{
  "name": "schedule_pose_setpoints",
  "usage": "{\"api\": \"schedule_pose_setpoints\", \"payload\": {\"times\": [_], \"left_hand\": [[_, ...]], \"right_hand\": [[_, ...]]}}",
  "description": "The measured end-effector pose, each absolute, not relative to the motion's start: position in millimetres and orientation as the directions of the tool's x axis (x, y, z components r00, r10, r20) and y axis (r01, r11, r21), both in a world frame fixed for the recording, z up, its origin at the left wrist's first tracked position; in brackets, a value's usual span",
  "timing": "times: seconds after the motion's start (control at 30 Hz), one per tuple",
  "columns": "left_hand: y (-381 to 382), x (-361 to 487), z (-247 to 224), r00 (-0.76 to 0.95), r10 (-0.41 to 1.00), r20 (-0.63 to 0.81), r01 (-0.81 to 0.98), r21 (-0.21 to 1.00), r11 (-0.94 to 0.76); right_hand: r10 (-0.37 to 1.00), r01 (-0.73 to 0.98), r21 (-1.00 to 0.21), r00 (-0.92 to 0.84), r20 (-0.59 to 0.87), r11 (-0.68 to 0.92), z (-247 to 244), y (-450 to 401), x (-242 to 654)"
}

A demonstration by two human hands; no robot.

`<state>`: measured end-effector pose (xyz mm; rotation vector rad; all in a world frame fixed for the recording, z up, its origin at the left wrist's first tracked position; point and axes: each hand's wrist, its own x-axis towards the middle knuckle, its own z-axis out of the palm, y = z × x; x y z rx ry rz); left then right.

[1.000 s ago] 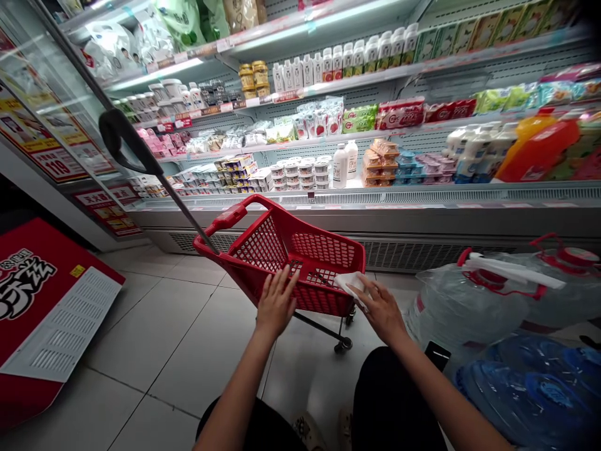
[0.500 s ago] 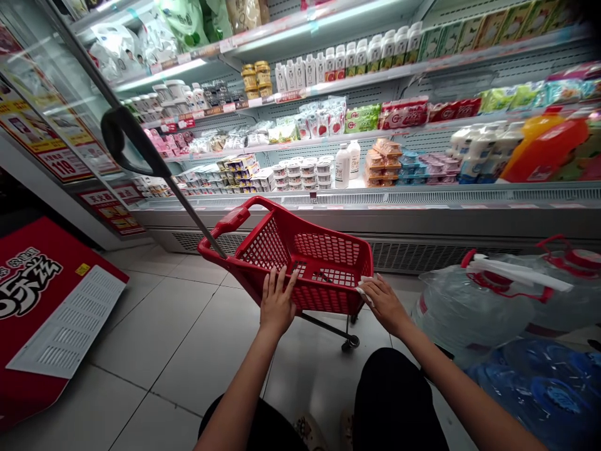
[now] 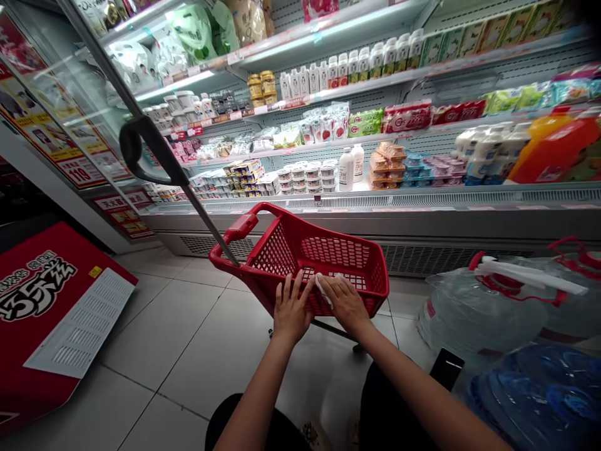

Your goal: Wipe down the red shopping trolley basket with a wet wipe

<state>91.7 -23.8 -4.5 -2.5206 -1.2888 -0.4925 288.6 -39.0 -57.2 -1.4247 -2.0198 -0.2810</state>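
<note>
In front of my knees stands a red plastic shopping basket on wheels (image 3: 345, 250), with a long grey pull handle (image 3: 154, 150) slanting up to the left. My left hand (image 3: 292, 310) lies on its near rim, fingers spread and holding nothing. Just right of it, my right hand (image 3: 344, 304) presses a white tissue (image 3: 323, 291) against the same rim. The two hands almost touch. The tissue is partly hidden under the right fingers.
A refrigerated display (image 3: 328, 216) with shelves of dairy goods runs behind the basket. Large clear water jugs (image 3: 474, 307) and blue bottles (image 3: 539, 394) stand on the right, near a dark phone (image 3: 447, 369). A red promotional box (image 3: 51, 319) is at left.
My right hand has slid left along the rim with the tissue, from the basket's right corner to beside my left hand. My left hand stays on the rim. The view has shifted slightly.
</note>
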Motion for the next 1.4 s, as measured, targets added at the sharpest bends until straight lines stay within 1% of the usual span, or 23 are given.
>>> {"api": "schedule_pose_setpoints", "payload": {"times": [0.07, 0.13, 0.27, 0.43, 0.5, 0.63, 0.73, 0.8, 0.9, 1.0, 1.1, 1.2, 1.3, 1.4], "left_hand": [[-21, 83, -1, 0.579, 0.705, 0.408, 0.798, -0.107, -0.593], [-15, 71, 6, 0.591, 0.691, 0.416, 0.789, -0.123, -0.601], [-4, 53, 19, 0.494, 0.72, 0.487, 0.853, -0.11, -0.511], [-6, 64, 21, 0.474, 0.73, 0.492, 0.858, -0.072, -0.509], [-9, 75, 19, 0.475, 0.73, 0.491, 0.854, -0.059, -0.516], [-13, 93, 15, 0.522, 0.701, 0.486, 0.823, -0.068, -0.565], [-14, 99, 16, 0.536, 0.685, 0.493, 0.813, -0.081, -0.577], [-12, 96, 21, 0.557, 0.675, 0.483, 0.802, -0.101, -0.589], [-6, 81, 32, 0.596, 0.657, 0.463, 0.782, -0.145, -0.607], [0, 62, 42, 0.523, 0.684, 0.509, 0.835, -0.147, -0.53], [2, 55, 45, 0.478, 0.705, 0.525, 0.861, -0.122, -0.493], [0, 61, 42, 0.455, 0.714, 0.532, 0.867, -0.083, -0.491], [-2, 68, 38, 0.449, 0.707, 0.546, 0.869, -0.085, -0.487], [-3, 70, 36, 0.469, 0.678, 0.566, 0.866, -0.142, -0.48]], "right_hand": [[0.771, 0.903, -0.164, -0.23, 0.594, 0.396, -59, -55, 313], [0.785, 0.916, -0.162, -0.211, 0.583, 0.367, -64, -72, 337], [0.805, 0.944, -0.191, -0.112, 0.583, 0.27, -82, -93, 371], [0.778, 0.952, -0.237, -0.002, 0.629, 0.194, -94, -82, 367], [0.768, 0.945, -0.239, -0.02, 0.641, 0.224, -88, -66, 345], [0.762, 0.914, -0.208, -0.148, 0.63, 0.349, -66, -30, 276], [0.748, 0.904, -0.214, -0.155, 0.645, 0.371, -54, -13, 242], [0.743, 0.896, -0.205, -0.179, 0.644, 0.393, -51, -9, 243], [0.751, 0.891, -0.192, -0.212, 0.626, 0.412, -53, -13, 276], [0.771, 0.914, -0.22, -0.136, 0.623, 0.34, -60, -20, 317], [0.781, 0.93, -0.257, -0.048, 0.623, 0.262, -64, -23, 330], [0.775, 0.934, -0.269, -0.014, 0.632, 0.236, -57, -17, 304], [0.746, 0.914, -0.236, -0.101, 0.658, 0.331, -38, -4, 251], [0.698, 0.889, -0.195, -0.172, 0.695, 0.413, -19, 6, 207]]}}
